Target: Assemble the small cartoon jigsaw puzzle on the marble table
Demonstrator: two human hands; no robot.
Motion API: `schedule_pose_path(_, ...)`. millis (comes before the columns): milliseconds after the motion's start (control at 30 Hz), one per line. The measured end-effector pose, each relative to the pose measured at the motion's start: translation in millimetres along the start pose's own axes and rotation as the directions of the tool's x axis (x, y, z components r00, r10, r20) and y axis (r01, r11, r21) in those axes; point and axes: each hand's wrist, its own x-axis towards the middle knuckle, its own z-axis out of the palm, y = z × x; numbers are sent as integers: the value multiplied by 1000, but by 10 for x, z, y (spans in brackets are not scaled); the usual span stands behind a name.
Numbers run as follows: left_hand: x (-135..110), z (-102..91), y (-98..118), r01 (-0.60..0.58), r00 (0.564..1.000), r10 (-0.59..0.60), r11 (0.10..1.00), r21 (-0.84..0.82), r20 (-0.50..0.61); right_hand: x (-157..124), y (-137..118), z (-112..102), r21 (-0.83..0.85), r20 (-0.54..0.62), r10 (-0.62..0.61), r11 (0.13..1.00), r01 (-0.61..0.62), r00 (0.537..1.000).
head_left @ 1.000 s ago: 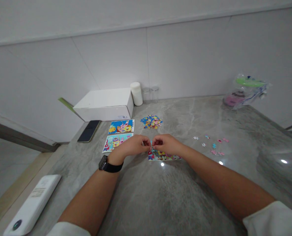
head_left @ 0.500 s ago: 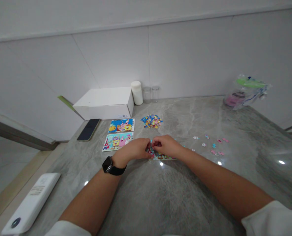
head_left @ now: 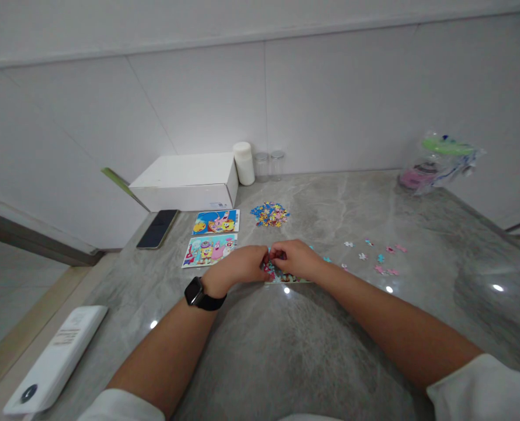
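Observation:
A partly covered jigsaw puzzle (head_left: 290, 279) in a flat tray or board lies on the grey marbled table, under both hands. My left hand (head_left: 249, 264), with a black watch at the wrist, curls its fingers over the puzzle's left end. Close beside it, my right hand (head_left: 295, 258) has thumb and fingers pinched together just above the puzzle. Anything held between the fingers of either hand is too small or hidden to make out. Loose pink, white and blue puzzle pieces (head_left: 381, 258) are scattered to the right. A heap of mixed pieces (head_left: 270, 214) sits behind the hands.
Two cartoon picture cards (head_left: 210, 250) lie to the left, near a phone (head_left: 158, 229). Along the wall stand a white box (head_left: 185, 181), a white bottle (head_left: 244, 164) and two clear jars (head_left: 276, 166). A plastic bag (head_left: 435, 164) is back right; a white device (head_left: 56, 359) is front left.
Both hands stay over the puzzle, with only slight finger movement by the right hand. The whole view has shifted slightly.

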Motion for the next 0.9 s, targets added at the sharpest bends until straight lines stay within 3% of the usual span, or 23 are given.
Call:
schedule_pose_path(533,29,26,-16,-16,1000,16,1000,-6,-12,-1,-21,20,-100,-29,13,995,-16,999)
schedule_pose_path(900,28,15,-5,-11,1000,11,1000,-13,-9,18,36,57,-197,-17,-49,979,45,999)
